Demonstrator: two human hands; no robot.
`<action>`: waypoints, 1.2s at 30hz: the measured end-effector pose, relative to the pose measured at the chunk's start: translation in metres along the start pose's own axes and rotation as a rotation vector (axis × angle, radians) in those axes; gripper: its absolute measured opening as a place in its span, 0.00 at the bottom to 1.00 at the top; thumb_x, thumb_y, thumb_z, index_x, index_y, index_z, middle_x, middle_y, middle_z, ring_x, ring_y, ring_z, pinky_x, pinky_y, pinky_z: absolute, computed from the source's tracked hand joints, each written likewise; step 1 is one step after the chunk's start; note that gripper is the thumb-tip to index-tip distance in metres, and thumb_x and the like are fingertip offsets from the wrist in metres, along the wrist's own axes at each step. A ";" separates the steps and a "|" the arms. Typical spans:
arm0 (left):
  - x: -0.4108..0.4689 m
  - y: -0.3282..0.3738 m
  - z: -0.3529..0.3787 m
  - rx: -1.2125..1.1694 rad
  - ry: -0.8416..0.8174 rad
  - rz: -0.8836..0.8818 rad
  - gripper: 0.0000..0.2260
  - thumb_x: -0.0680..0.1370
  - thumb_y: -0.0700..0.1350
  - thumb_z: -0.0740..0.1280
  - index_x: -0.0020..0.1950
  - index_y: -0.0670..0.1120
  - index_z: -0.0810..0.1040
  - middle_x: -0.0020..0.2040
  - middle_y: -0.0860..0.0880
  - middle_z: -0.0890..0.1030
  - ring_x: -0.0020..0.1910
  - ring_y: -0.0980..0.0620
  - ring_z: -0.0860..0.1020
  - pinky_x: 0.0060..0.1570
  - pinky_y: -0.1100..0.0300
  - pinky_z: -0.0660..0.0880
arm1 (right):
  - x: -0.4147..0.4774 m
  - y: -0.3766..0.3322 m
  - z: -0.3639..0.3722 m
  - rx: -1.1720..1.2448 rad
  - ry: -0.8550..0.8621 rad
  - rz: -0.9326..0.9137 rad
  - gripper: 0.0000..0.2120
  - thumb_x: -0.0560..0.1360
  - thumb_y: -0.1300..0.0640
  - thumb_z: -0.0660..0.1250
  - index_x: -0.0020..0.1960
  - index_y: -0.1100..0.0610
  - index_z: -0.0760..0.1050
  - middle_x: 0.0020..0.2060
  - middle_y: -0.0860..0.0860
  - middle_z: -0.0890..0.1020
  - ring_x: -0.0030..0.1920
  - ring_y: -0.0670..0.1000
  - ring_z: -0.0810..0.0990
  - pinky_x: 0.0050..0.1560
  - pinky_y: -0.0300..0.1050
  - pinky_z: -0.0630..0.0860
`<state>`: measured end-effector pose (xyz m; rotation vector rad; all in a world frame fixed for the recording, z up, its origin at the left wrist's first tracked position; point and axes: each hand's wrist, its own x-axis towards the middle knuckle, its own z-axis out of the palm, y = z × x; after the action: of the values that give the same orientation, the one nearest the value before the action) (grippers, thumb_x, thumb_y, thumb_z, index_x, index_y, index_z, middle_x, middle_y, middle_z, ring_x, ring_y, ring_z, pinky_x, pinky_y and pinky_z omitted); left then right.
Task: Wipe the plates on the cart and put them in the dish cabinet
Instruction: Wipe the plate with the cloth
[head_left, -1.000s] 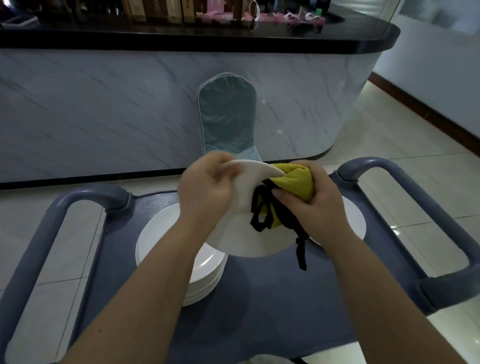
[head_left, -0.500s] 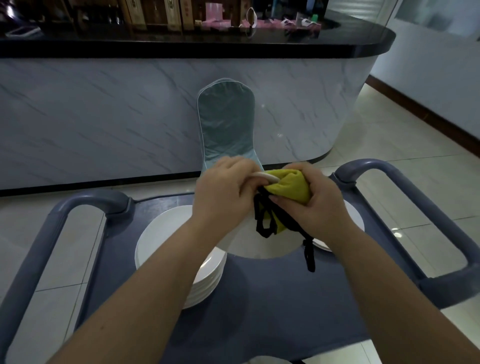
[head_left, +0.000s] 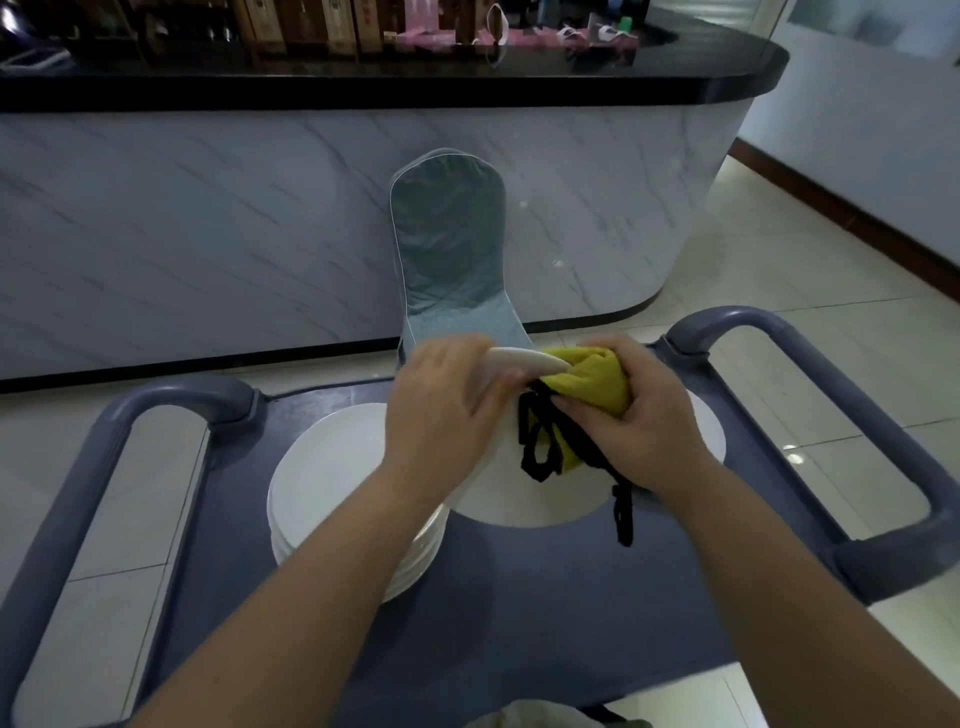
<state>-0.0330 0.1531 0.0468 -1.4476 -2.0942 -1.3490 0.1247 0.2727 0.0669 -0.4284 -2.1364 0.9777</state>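
**A:** Where's the plate (head_left: 524, 493)?

**B:** Tilted above the cart's (head_left: 519, 597) middle. The left hand (head_left: 441, 410) grips its rim and the right hand (head_left: 634, 421) clutches the yellow cloth (head_left: 597, 384) against it.

**A:** Advice?

**B:** Rotate it by the rim and wipe both faces, clear of the stack (head_left: 322, 467).

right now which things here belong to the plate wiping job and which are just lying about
Part of the job: round white plate in the left hand; yellow cloth with black trim in the right hand; stack of white plates and lone white plate on the grey cart.
Lying about: grey-green covered chair; marble-fronted black-topped counter; pink items on it.
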 end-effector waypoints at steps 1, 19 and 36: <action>0.012 0.005 -0.003 0.061 -0.023 0.117 0.12 0.78 0.53 0.63 0.48 0.45 0.78 0.43 0.53 0.77 0.44 0.51 0.71 0.43 0.55 0.70 | 0.007 -0.005 -0.001 -0.030 -0.031 -0.055 0.16 0.70 0.47 0.74 0.55 0.51 0.75 0.44 0.45 0.81 0.45 0.46 0.80 0.45 0.40 0.77; 0.009 -0.001 -0.004 0.031 -0.038 -0.089 0.14 0.78 0.57 0.63 0.50 0.48 0.78 0.45 0.52 0.80 0.46 0.52 0.74 0.42 0.57 0.70 | 0.001 0.007 0.009 -0.017 0.031 0.061 0.16 0.69 0.52 0.76 0.54 0.54 0.77 0.43 0.45 0.82 0.45 0.45 0.80 0.45 0.37 0.77; -0.018 -0.003 0.003 -0.195 0.051 -0.313 0.08 0.82 0.50 0.60 0.51 0.52 0.78 0.45 0.59 0.80 0.45 0.56 0.74 0.46 0.65 0.69 | -0.013 0.009 0.002 0.020 0.073 0.088 0.15 0.69 0.52 0.74 0.52 0.43 0.74 0.45 0.36 0.81 0.46 0.40 0.80 0.45 0.32 0.75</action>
<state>-0.0260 0.1445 0.0319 -1.1688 -2.2803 -1.7279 0.1320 0.2703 0.0528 -0.5438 -2.0557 1.0164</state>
